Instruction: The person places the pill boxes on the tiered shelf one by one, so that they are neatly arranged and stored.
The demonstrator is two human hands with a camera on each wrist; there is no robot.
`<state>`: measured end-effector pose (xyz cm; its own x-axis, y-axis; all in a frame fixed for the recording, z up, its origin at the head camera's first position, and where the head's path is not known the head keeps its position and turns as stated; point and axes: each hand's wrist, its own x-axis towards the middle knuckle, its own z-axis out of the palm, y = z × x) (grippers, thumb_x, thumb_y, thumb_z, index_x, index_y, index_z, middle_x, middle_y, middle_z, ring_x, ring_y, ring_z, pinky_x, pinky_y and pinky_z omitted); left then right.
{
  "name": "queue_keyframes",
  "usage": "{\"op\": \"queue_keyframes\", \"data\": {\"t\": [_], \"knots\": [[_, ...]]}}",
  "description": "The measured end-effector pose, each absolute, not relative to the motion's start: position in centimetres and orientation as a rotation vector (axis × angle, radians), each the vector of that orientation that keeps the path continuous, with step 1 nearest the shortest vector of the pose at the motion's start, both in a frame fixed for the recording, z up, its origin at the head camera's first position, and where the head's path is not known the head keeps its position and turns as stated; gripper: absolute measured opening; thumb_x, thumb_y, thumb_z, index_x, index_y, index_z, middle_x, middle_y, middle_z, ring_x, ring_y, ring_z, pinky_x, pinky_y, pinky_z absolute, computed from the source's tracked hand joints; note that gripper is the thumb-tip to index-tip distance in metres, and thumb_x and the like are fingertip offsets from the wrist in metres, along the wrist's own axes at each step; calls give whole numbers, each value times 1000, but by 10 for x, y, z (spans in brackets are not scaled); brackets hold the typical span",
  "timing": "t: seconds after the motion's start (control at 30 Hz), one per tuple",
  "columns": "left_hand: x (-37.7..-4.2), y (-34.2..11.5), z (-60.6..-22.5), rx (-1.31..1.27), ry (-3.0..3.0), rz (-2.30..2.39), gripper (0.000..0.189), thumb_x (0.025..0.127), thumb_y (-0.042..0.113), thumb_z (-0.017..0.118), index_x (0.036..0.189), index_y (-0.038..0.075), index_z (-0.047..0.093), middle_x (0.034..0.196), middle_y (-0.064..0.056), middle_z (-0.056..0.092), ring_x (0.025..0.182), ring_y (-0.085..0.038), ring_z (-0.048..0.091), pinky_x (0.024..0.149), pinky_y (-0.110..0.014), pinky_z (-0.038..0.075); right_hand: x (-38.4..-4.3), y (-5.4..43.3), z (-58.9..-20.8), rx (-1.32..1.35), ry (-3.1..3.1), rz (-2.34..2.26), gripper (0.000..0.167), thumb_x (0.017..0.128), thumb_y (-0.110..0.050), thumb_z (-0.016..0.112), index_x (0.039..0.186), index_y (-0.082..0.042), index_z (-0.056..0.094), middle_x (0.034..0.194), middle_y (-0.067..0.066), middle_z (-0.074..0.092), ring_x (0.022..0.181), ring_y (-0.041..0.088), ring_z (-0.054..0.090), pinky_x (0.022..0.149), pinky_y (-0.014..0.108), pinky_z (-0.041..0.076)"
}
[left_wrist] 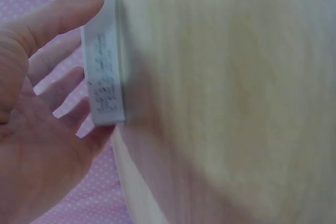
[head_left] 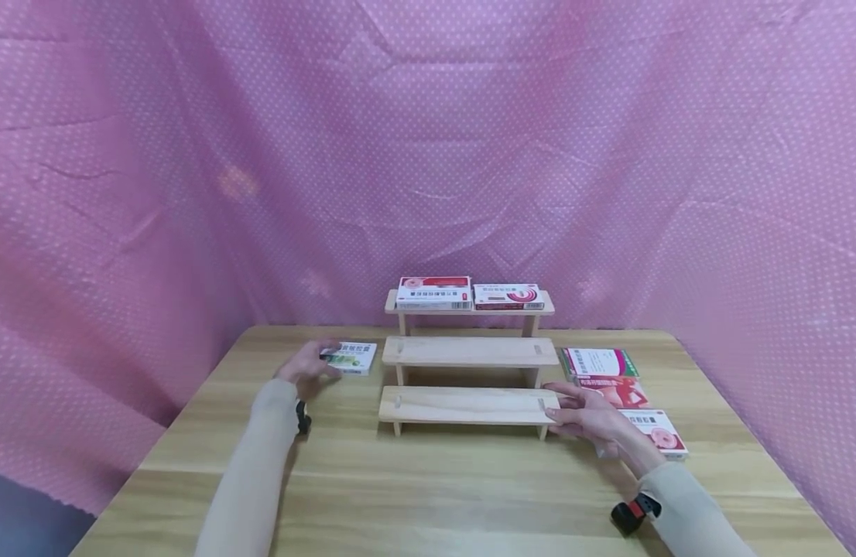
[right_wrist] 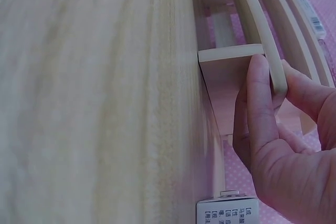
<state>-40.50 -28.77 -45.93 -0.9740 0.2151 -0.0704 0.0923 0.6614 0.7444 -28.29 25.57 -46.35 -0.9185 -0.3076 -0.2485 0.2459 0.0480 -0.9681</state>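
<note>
A white and green medicine box (head_left: 355,359) lies flat on the table, left of a three-tier wooden stand (head_left: 463,404). My left hand (head_left: 308,362) holds this box at its left end. In the left wrist view the thumb lies against the printed side (left_wrist: 105,72), and the other fingers reach over behind it, their tips hidden. My right hand (head_left: 588,418) grips the right end of the stand's lowest shelf, thumb on top and fingers under the board (right_wrist: 257,19). Two medicine boxes, one red and white (head_left: 435,294) and one white and pink (head_left: 508,296), sit on the top shelf.
Right of the stand, a green and pink box (head_left: 598,362), a red box (head_left: 614,392) and a white and red box (head_left: 656,433) lie in a column beside the right hand. Pink dotted cloth (head_left: 428,155) hangs behind the wooden table (head_left: 428,495).
</note>
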Motion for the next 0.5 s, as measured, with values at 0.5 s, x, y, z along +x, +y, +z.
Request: {"op": "queue_keyframes", "data": {"t": [0.5], "knots": [[-401,-297,-458,265,2722,1122,62,68,-7,73,127,2,54,128,-26,54,107,-35,54,99,-52,44,-282,256,-465,-65,1948,-1935,68,93,-5,64,152,-2,30,129,21,51,99,19,64,90,36,59]]}}
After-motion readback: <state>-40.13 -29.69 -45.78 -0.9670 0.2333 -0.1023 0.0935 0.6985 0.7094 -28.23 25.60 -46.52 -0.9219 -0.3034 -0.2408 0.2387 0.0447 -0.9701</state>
